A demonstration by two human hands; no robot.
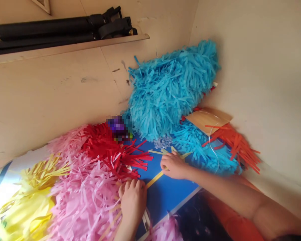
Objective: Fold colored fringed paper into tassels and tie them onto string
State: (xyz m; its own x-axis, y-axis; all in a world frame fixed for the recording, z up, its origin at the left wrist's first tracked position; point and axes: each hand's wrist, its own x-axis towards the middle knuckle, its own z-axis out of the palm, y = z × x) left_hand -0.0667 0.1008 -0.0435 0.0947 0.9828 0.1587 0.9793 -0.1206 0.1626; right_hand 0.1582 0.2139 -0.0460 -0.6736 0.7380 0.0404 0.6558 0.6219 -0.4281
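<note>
A narrow yellow paper strip runs taut between my two hands over the blue tabletop. My left hand is closed around its near end, beside a heap of pink paper fringe. Pale yellow strands show just left of that wrist. My right hand grips the far end, fingers curled, and loose yellow strip ends stick out behind it. The fingertips of both hands are partly hidden. Just beyond the right hand lies a small pile of clear bits, too small to name.
Red fringe and yellow fringe lie on the left. A large blue fringed bundle leans in the corner. Orange fringe and a brown paper piece sit at the right. A shelf holds black tubular gear.
</note>
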